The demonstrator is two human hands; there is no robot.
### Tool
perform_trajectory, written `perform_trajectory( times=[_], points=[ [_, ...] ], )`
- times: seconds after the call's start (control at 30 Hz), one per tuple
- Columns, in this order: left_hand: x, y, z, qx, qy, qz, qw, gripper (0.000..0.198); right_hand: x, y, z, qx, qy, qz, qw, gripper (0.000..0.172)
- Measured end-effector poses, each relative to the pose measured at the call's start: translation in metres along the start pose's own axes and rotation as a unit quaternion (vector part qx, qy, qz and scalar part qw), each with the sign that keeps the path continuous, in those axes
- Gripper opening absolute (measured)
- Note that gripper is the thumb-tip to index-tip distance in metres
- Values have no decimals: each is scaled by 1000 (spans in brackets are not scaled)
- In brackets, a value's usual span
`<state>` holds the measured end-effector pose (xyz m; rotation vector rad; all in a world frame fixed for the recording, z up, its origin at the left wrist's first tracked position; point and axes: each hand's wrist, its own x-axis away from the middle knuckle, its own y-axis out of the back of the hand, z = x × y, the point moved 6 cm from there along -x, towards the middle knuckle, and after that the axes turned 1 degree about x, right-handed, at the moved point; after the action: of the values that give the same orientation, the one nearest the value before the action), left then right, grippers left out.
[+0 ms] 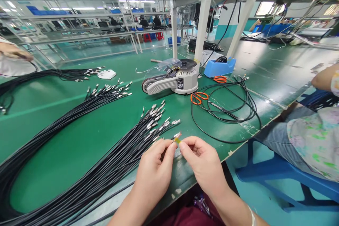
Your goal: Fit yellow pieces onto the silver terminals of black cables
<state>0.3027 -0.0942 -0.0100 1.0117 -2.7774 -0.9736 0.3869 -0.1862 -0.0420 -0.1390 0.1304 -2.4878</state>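
Note:
Close to the table's front edge, my left hand (156, 166) pinches a cable just behind its silvery connector (177, 135). Thumb and forefinger of my right hand (205, 164) are closed on a small strip of yellow tape (177, 141), which touches the cable end between the two hands. Most of the held cable is hidden behind my left hand. A thick bundle of black cables (106, 164) lies to the left, its metal connectors (156, 114) fanned out just beyond my hands. Further ahead stands a grey tape dispenser (172, 81) with a clear cover.
Orange-handled scissors (199, 97) and a coiled black cable (225, 120) lie right of the dispenser, before a blue tape holder (220, 67). White posts (203, 17) rise behind. A seated person (304, 134) is at right; another person's hand (16, 50) shows far left.

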Motion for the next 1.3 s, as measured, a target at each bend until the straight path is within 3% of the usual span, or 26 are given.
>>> perform_trajectory(
  times=[0.17,0.37,0.6,0.83,1.0,1.07,1.1,1.23,1.3],
  points=[
    [2,-6,10,112,114,49,986,27,-1,2,3,11,5,3,1000,16],
    [5,-20,20,317,228,104,915,32,-3,4,2,11,5,17,1000,16],
    [7,-28,16,496,235,177,817,23,-3,2,5,-3,24,54,998,16],
    [15,-37,8,605,256,308,688,26,-1,4,13,-4,159,123,980,9],
    [26,-42,7,590,283,385,651,28,1,3,20,2,225,194,955,9],
    [26,-41,8,570,278,389,668,26,0,3,24,27,246,225,942,9],
    [24,-39,9,550,269,378,694,25,-2,5,26,35,248,230,941,9],
    [10,-23,10,342,182,253,887,24,-14,22,30,59,190,239,951,14],
    [6,-17,2,212,124,205,948,24,-18,31,30,81,153,239,955,14]
  ],
)
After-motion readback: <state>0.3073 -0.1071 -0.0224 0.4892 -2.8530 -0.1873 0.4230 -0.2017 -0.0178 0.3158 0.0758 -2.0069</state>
